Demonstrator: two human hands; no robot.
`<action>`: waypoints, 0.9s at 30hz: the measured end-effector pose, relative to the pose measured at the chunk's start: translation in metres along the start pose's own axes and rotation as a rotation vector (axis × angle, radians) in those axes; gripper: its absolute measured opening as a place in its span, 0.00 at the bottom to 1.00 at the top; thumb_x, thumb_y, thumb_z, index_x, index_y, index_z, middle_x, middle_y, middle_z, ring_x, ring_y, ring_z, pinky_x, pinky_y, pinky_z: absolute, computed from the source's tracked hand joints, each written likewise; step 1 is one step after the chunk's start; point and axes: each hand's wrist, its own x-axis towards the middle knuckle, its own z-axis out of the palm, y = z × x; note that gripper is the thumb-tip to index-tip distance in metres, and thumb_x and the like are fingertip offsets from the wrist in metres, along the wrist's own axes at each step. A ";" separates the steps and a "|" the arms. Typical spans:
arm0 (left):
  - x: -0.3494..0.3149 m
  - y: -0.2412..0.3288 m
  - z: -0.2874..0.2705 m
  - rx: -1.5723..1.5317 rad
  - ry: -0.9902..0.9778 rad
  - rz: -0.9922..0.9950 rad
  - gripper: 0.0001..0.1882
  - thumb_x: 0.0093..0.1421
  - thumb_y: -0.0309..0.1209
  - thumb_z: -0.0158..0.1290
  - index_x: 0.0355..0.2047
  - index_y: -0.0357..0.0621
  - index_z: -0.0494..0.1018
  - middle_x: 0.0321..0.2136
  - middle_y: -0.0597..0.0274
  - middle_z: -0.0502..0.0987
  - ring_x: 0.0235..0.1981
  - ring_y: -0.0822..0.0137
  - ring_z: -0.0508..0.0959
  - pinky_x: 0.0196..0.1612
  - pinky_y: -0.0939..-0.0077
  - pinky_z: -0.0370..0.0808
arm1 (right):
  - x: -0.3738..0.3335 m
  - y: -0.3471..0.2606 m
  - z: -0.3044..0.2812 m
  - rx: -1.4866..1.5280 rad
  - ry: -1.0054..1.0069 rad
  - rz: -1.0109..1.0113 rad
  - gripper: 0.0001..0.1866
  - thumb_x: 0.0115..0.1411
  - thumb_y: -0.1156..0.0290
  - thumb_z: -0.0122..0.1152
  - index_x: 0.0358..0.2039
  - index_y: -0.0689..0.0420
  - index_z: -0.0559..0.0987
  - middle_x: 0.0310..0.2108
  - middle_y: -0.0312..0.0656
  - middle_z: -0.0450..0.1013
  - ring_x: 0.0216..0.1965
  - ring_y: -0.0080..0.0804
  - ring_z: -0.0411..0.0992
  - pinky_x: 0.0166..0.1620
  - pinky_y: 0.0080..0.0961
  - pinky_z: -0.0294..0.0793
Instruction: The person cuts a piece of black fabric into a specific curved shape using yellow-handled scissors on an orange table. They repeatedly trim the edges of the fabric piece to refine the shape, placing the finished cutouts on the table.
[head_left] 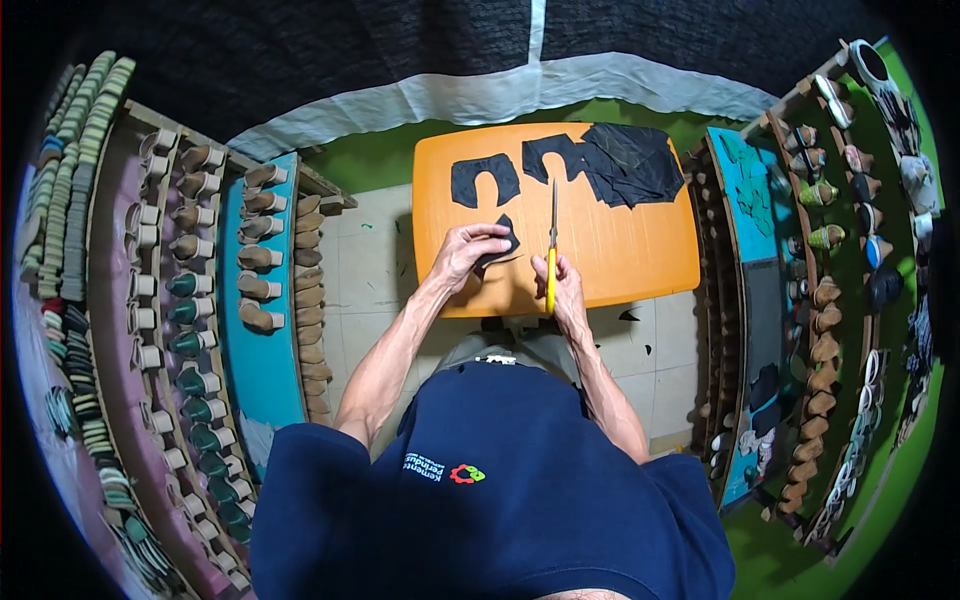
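Note:
Over the near part of an orange table (640, 260), my left hand (466, 252) is closed on a small piece of black fabric (511, 238). To its right, my right hand (562, 286) grips yellow-handled scissors (553, 235), whose blades point away from me. Farther back lies a U-shaped cut piece of black material (486, 178). Beside it, another curved black piece (550, 158) touches or overlaps a larger crumpled black sheet (632, 165) at the back right. The scissor blades are apart from the fabric in my left hand.
Racks with shoe lasts and shoes stand left (190, 300) and right (825, 350). A blue board (262, 350) is on the left. Dark scraps (629, 315) lie on the tiled floor (375, 250). Behind the table hangs a dark curtain (400, 60) with a pale lower edge.

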 end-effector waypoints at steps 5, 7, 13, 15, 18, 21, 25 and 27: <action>0.010 0.034 -0.009 0.239 0.017 0.160 0.22 0.50 0.25 0.67 0.47 0.34 0.80 0.42 0.55 0.82 0.43 0.70 0.80 0.52 0.77 0.75 | -0.028 0.015 -0.003 -0.300 -0.255 -0.031 0.29 0.67 0.41 0.51 0.41 0.59 0.77 0.26 0.35 0.71 0.26 0.23 0.70 0.31 0.23 0.72; 0.010 0.046 -0.012 0.240 -0.015 0.159 0.25 0.49 0.25 0.68 0.49 0.37 0.80 0.41 0.55 0.83 0.41 0.71 0.81 0.51 0.79 0.74 | -0.038 0.013 0.001 -0.291 -0.319 -0.022 0.30 0.68 0.41 0.51 0.43 0.61 0.77 0.27 0.36 0.71 0.27 0.24 0.71 0.31 0.24 0.72; 0.014 0.052 -0.017 0.220 -0.137 0.006 0.29 0.50 0.20 0.66 0.55 0.38 0.76 0.35 0.58 0.84 0.33 0.74 0.83 0.44 0.83 0.79 | -0.048 -0.001 0.009 -0.374 -0.322 -0.083 0.30 0.68 0.40 0.50 0.34 0.60 0.73 0.22 0.38 0.70 0.22 0.26 0.71 0.28 0.26 0.73; 0.013 0.051 -0.011 0.218 -0.147 -0.016 0.29 0.50 0.19 0.65 0.55 0.38 0.76 0.36 0.58 0.84 0.34 0.73 0.83 0.45 0.82 0.80 | -0.048 -0.001 0.009 -0.366 -0.311 -0.058 0.30 0.68 0.40 0.49 0.33 0.60 0.73 0.21 0.37 0.69 0.20 0.27 0.70 0.27 0.27 0.72; 0.014 0.048 -0.007 0.246 -0.155 -0.035 0.29 0.50 0.19 0.65 0.55 0.38 0.76 0.37 0.57 0.84 0.36 0.73 0.83 0.46 0.80 0.80 | -0.046 0.005 0.007 -0.320 -0.314 -0.016 0.30 0.68 0.40 0.49 0.32 0.60 0.72 0.19 0.37 0.67 0.18 0.27 0.69 0.24 0.27 0.71; 0.015 0.045 -0.004 0.291 -0.156 -0.038 0.29 0.50 0.19 0.65 0.55 0.38 0.76 0.38 0.57 0.84 0.36 0.72 0.83 0.46 0.81 0.79 | -0.047 0.007 0.006 -0.254 -0.306 0.019 0.29 0.68 0.41 0.49 0.31 0.60 0.72 0.18 0.36 0.66 0.17 0.26 0.68 0.23 0.26 0.70; 0.017 0.041 -0.004 0.270 -0.164 -0.074 0.28 0.51 0.19 0.65 0.55 0.38 0.76 0.38 0.57 0.84 0.37 0.72 0.83 0.48 0.80 0.79 | -0.051 0.002 0.004 -0.201 -0.302 0.076 0.29 0.68 0.41 0.50 0.30 0.59 0.71 0.17 0.34 0.64 0.17 0.24 0.66 0.22 0.25 0.68; 0.018 0.038 -0.004 0.276 -0.159 -0.095 0.28 0.51 0.19 0.65 0.55 0.38 0.76 0.38 0.57 0.84 0.38 0.72 0.83 0.49 0.79 0.78 | -0.051 0.002 0.003 -0.187 -0.298 0.096 0.28 0.67 0.41 0.51 0.29 0.57 0.71 0.17 0.33 0.63 0.17 0.23 0.65 0.21 0.24 0.67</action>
